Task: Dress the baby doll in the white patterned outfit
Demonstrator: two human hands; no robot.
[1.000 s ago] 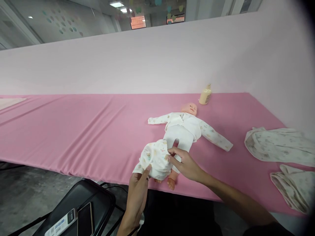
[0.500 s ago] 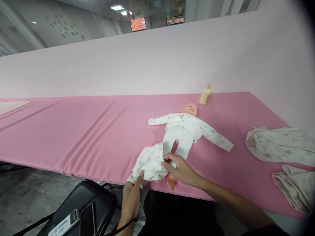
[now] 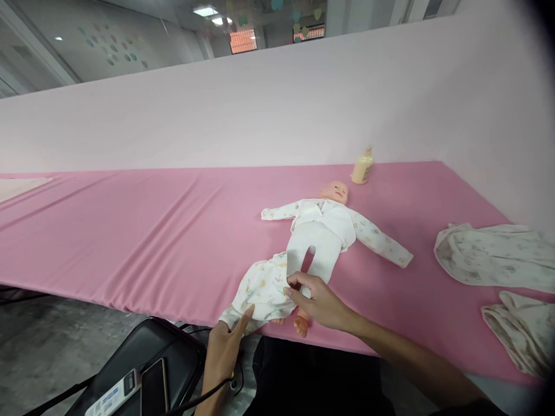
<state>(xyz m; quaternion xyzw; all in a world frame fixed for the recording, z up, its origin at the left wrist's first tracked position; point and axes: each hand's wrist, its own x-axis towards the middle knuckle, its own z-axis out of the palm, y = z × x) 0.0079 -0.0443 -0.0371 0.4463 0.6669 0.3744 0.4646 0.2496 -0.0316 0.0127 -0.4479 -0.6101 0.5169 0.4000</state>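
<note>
left hand (image 3: 225,345) held lower end of patterned garment (image 3: 262,289), grip closed, thumb uppermost; right hand (image 3: 323,301) pinched opposite edge. garment covered one shin of doll (image 3: 318,236), by bench (image 3: 173,231) front edge.

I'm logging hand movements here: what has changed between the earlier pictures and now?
The left hand has moved left and nearer the person, drawing the patterned garment the same way. The right hand has shifted slightly left and nearer too. Both hands keep hold of the garment. The doll and the bottle stayed where they were.
</note>
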